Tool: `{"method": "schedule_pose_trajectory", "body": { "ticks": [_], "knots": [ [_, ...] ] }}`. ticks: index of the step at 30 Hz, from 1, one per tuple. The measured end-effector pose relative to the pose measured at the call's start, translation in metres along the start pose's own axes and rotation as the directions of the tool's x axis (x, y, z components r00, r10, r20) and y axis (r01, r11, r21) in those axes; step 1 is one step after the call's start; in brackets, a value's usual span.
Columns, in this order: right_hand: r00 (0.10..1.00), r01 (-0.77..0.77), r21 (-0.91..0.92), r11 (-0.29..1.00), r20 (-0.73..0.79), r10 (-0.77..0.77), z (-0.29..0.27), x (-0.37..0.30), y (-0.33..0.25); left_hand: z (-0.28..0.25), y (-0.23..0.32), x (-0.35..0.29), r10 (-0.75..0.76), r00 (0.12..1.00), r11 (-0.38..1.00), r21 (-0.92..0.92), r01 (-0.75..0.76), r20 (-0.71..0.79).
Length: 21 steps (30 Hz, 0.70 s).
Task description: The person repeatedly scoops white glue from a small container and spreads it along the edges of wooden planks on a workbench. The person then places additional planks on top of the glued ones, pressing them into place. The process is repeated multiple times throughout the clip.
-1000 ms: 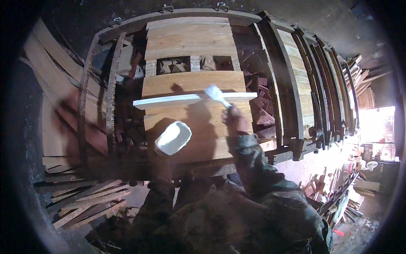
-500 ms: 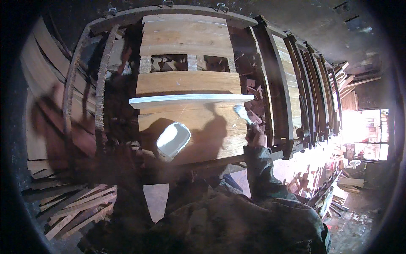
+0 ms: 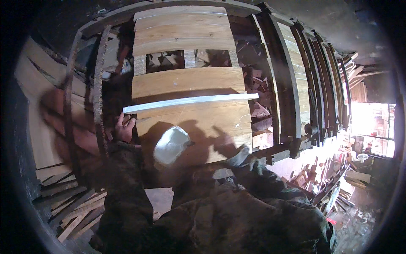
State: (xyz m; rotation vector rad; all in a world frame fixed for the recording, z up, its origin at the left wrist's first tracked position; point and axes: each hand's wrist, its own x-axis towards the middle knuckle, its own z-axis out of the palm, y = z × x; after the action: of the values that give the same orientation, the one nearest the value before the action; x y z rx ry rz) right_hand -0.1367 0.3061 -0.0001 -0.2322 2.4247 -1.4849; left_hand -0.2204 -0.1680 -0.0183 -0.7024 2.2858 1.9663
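A narrow wooden board [image 3: 190,101] stands on the planks with its upper edge coated white. My left hand [image 3: 124,130] is at its left end, forefinger stretched up to touch it and the other fingers partly bent. Nearer to me, a whitish tub [image 3: 171,145] with pale contents rests on the planks. A small dark thing shows at its right rim; I cannot tell what it is. My right hand [image 3: 238,157] is a pale blurred shape by the planks' near right edge, its fingers not clear. I cannot make out the brush.
Flat planks [image 3: 186,78] lie across a dark clamping frame [image 3: 100,80], with offcuts [image 3: 258,80] beneath. More clamp bars [image 3: 289,80] stand to the right. Wood strips [image 3: 80,216] are stacked at lower left; a bright window [image 3: 376,127] is far right.
My left hand has come into view at the board's left end. My right hand, which held a brush by the board's right end, has drawn back toward me. The view has shifted slightly.
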Motion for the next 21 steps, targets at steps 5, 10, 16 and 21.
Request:
{"method": "schedule_pose_trajectory", "body": {
  "ticks": [5, 10, 16, 21],
  "knots": [
    [0.860, 0.057, 0.412, 0.909, -0.483, 0.165, -0.129, 0.042, 0.082, -0.009, -0.031, 0.031, 0.078, 0.989, 0.996, -0.043, -0.073, 0.125],
    [0.833, -0.064, 0.300, 0.952, -0.509, 0.217, -0.177, 0.111, 0.099, -0.035, -0.084, 0.061, 0.160, 0.986, 0.931, 0.324, -0.167, 0.049],
    [0.887, -0.015, 0.219, 0.976, -0.447, 0.114, -0.178, 0.160, 0.073, -0.024, -0.034, 0.080, 0.131, 0.991, 0.930, 0.350, -0.114, -0.026],
    [0.819, -0.365, -0.145, 0.920, -0.519, 0.243, -0.207, 0.243, 0.044, 0.026, 0.085, 0.150, 0.037, 0.999, 0.995, 0.091, -0.033, -0.035]
  ]
}}
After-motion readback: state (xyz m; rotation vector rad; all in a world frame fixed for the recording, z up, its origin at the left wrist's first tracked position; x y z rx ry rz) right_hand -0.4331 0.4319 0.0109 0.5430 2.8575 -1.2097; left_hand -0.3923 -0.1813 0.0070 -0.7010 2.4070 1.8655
